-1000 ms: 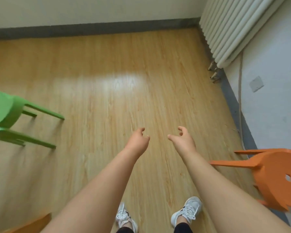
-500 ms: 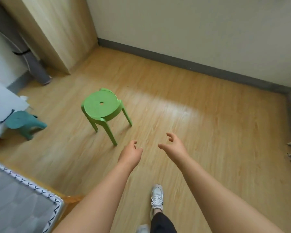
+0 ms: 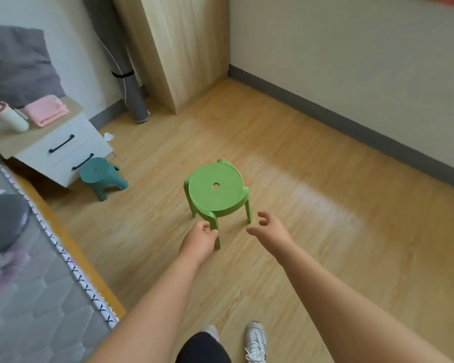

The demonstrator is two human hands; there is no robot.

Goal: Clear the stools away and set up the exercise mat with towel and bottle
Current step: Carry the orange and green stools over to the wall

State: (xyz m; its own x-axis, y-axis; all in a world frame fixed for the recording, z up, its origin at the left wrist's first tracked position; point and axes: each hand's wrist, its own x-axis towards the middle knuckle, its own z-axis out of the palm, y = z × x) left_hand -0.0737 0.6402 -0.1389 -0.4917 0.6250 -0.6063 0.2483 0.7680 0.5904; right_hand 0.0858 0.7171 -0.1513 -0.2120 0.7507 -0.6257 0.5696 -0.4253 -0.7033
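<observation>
the left hand (image 3: pixel 198 242) and right hand (image 3: pixel 270 229) hover near the green stool (image 3: pixel 215 195), fingers loosely curled, holding nothing. a teal stool (image 3: pixel 100 171) stands by the drawers (image 3: pixel 45 142).

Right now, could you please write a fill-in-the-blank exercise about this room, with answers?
1. The green stool has a round ____ in its seat.
2. The folded towel on the nightstand is ____.
3. Beside the towel is a white ____.
Answers: hole; pink; bottle.
</observation>
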